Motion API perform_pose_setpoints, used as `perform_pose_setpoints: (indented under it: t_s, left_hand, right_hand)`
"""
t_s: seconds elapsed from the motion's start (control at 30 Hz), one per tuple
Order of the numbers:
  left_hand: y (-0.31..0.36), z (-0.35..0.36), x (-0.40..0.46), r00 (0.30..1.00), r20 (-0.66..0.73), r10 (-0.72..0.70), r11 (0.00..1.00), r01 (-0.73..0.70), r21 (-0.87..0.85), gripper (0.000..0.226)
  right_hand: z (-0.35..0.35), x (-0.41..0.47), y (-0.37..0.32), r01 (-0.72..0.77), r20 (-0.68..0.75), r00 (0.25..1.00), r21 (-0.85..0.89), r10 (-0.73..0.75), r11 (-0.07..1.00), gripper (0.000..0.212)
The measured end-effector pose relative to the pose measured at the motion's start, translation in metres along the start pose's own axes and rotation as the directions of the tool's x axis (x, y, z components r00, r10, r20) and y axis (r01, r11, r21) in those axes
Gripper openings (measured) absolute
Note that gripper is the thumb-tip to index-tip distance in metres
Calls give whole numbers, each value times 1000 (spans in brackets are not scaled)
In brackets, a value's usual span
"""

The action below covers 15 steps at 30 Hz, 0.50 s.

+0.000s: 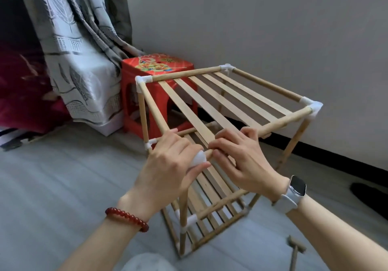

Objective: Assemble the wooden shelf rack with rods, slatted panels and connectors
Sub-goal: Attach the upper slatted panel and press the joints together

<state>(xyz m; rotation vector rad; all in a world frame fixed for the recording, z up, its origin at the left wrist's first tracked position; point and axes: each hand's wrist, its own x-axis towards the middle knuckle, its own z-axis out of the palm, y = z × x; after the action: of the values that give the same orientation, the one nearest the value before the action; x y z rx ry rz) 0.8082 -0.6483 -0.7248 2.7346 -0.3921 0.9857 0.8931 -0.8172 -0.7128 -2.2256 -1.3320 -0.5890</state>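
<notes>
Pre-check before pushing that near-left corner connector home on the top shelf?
1. Left hand wraps the white connector: ok.
2. Right hand steadies the front rod beside it: ok.
3. Rod end fully inside the connector: cannot tell, fingers cover the joint.
4. Other three top corners have connectors, e.g. the far-right one: ok.
5. Top slats run evenly between front and back rods: ok.
6. Mallet lies on the floor by the right forearm: ok.
</notes>
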Motion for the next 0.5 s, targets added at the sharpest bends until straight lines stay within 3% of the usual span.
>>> perform_pose_setpoints:
  t_s: [0.33,0.5]
  left_hand:
    - [4,-7,13,991,61,-116,968,127,-217,33]
    - [7,-13,22,985,169,-42,987,67,-147,38]
  right_hand:
    - [1,5,-1,-22,-84,996,75,28,997,34]
    - [-3,1,3,-9,-90,996,107,19,994,34]
